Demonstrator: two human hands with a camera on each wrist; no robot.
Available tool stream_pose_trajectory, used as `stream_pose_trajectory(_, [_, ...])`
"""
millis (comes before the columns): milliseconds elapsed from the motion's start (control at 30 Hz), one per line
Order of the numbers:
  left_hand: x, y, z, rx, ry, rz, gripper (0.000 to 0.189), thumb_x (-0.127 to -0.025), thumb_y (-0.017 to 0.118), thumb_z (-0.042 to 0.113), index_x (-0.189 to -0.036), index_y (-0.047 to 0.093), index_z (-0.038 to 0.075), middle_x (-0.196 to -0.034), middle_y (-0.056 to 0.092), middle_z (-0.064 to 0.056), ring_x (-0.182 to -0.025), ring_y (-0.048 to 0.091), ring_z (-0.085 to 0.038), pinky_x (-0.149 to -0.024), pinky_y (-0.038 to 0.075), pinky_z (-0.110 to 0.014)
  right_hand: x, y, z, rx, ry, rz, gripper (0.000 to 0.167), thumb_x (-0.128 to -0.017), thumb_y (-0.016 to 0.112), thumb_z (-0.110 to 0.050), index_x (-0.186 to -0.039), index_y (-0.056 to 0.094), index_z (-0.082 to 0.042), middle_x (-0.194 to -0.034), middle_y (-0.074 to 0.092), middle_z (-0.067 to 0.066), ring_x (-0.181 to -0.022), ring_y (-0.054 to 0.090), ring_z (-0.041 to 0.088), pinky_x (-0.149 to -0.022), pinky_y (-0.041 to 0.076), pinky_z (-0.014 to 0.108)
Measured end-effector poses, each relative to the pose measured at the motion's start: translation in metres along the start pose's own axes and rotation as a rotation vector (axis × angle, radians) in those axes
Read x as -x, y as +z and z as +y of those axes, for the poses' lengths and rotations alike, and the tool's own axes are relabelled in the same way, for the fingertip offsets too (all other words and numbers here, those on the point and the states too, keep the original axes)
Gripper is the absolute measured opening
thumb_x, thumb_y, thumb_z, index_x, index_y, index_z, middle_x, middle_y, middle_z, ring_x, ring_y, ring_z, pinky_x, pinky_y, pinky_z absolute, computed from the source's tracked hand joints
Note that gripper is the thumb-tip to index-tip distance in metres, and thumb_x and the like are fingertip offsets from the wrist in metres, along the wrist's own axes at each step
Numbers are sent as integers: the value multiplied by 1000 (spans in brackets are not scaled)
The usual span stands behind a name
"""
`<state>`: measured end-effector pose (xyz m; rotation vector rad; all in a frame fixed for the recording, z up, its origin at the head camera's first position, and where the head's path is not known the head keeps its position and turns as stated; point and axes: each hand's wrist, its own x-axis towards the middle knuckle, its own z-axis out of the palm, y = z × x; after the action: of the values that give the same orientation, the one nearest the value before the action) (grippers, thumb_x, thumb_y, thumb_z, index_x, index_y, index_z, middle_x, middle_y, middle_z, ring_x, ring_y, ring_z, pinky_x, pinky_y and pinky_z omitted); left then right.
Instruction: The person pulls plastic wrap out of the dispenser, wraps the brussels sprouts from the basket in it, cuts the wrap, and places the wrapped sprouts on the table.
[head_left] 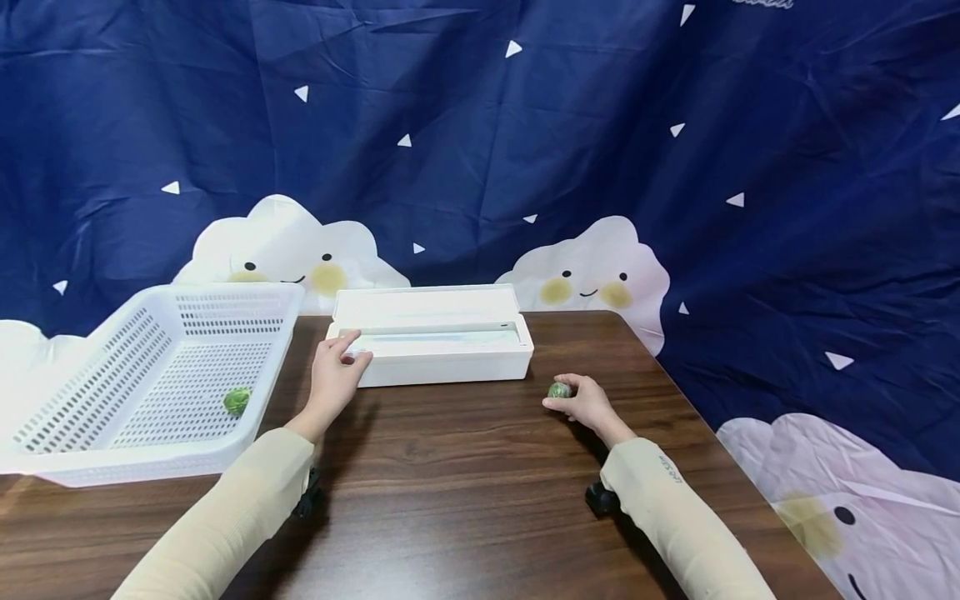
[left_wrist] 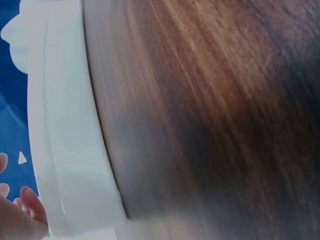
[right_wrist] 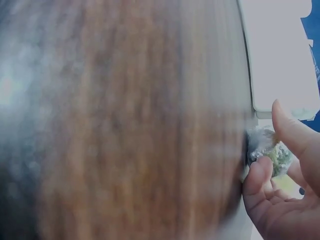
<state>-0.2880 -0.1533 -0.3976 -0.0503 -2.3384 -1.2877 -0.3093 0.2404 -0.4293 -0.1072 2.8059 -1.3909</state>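
Note:
My right hand (head_left: 588, 404) pinches a small round green ball (head_left: 558, 390) between thumb and fingers, to the right of the long white box. Seen from the right wrist, the ball (right_wrist: 281, 159) has a shiny clear wrap over green. The white box (head_left: 450, 369) stands on the table with its lid (head_left: 427, 305) raised at the back. At the box's left front corner is my left hand (head_left: 336, 379), thumb and fingers spread apart with nothing between them. In the left wrist view only part of this hand (left_wrist: 22, 217) shows, beside the box end.
A white perforated basket (head_left: 258, 417) stands on the left of the dark wooden table (head_left: 450, 467). Inside it, near the right wall, lies another green ball (head_left: 237, 401). Behind the table hangs a blue cloth (head_left: 465, 150) with clouds and triangles.

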Motion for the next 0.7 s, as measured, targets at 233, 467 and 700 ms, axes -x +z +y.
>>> stream_pose_trajectory(233, [-1,-2,0,-5,-1,4,45,-85,64,9,-126,52,-4,-117,42,-25,-92,53,-35,-83,41,-42,2,-7,2,12,-26,-23,71,-75,77,-14,-132,40,8,-111,49,26,-65,58,19,-53,51,33])
stream_pose_trajectory(467, [-1,-2,-2,-10,-11,4,45,-85,64,10,-126,52,-4,-116,42,-25,-92,53,-35,-83,41,-42,1,-13,4,-49,-14,-34,72,-79,74,-14,-135,34,9,-114,46,28,-62,60,18,-52,49,31])
stream_pose_trajectory(700, [-3,-4,-2,-5,-10,15,44,-85,65,9,-126,53,-4,-114,42,-24,-91,54,-35,-81,43,-41,-1,-18,-3,-88,2,-42,67,-83,69,-15,-136,33,8,-117,41,28,-59,56,18,-52,48,29])
